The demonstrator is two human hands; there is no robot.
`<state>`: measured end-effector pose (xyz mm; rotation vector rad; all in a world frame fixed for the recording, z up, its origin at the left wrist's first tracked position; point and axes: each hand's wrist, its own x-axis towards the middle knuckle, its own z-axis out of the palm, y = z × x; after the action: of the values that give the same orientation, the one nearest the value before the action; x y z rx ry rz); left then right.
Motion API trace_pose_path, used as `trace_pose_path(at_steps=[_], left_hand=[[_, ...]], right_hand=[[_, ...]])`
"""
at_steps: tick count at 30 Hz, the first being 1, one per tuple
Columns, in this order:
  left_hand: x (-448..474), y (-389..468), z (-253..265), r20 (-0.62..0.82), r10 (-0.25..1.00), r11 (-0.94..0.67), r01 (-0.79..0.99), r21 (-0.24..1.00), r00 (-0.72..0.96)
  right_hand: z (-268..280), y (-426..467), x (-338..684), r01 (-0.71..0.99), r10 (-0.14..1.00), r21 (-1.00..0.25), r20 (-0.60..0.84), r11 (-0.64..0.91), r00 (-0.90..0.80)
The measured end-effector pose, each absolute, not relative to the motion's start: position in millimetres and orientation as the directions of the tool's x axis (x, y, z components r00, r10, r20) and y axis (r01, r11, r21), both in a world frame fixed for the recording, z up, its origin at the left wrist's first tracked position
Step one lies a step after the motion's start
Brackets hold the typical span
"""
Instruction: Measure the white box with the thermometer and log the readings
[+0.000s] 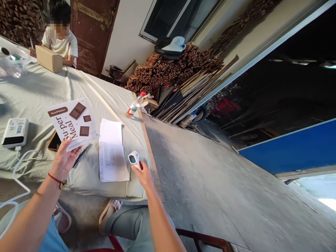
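My left hand [65, 157] grips the lower edge of a white meal package [72, 122] printed with brown chocolate squares, thumb in front. It is raised over the cloth-covered table [86, 87]. Near the table's right edge, my right hand [144, 175] is closed around the handle of a white and blue infrared thermometer [134, 158], its small screen facing me. Between the hands lies a stack of printed paper sheets [112, 154]. A dark pen [82, 154] rests beside the left hand, and a dark phone-like object [54, 141] is partly hidden behind the package.
A white power bank [16, 132] with a white cable [19, 175] lies at the left. A red-capped bottle [135, 105] stands by the right edge. Across the table a person [61, 42] sits behind a cardboard box [48, 58]. Stacked firewood [168, 66] lines the wall.
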<state>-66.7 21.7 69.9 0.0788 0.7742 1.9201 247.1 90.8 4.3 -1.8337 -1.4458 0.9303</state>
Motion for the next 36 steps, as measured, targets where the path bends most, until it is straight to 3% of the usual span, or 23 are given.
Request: trace_pose_path(at_steps=[4,7,10,14,20,36], left_hand=[[-58,27,63,-0.260,0.862,-0.217,-0.781,0.586,-0.435],[-41,31,57,-0.290,0.891,-0.092,-0.765,0.638,-0.349],[-27,32,55,-0.280,0.918,-0.025,-0.747,0.664,-0.279],[-18,33,56,-0.250,0.937,-0.014,-0.740,0.673,-0.244],[-14,31,59,-0.243,0.946,0.009,-0.733,0.681,-0.214],[-22,23,59,-0.214,0.947,-0.024,-0.716,0.698,-0.240]], right_hand=[[23,64,213,0.129,0.961,-0.958,-0.266,-0.255,-0.078],[48,39,175,-0.108,0.952,-0.955,-0.256,-0.277,-0.170],[65,22,151,-0.236,0.955,-0.938,-0.206,-0.255,-0.215],[68,15,139,-0.293,0.943,-0.911,-0.218,-0.289,-0.250],[71,18,128,-0.347,0.942,-0.877,-0.289,-0.332,-0.171],[83,10,114,-0.373,0.911,-0.831,-0.386,-0.412,-0.145]])
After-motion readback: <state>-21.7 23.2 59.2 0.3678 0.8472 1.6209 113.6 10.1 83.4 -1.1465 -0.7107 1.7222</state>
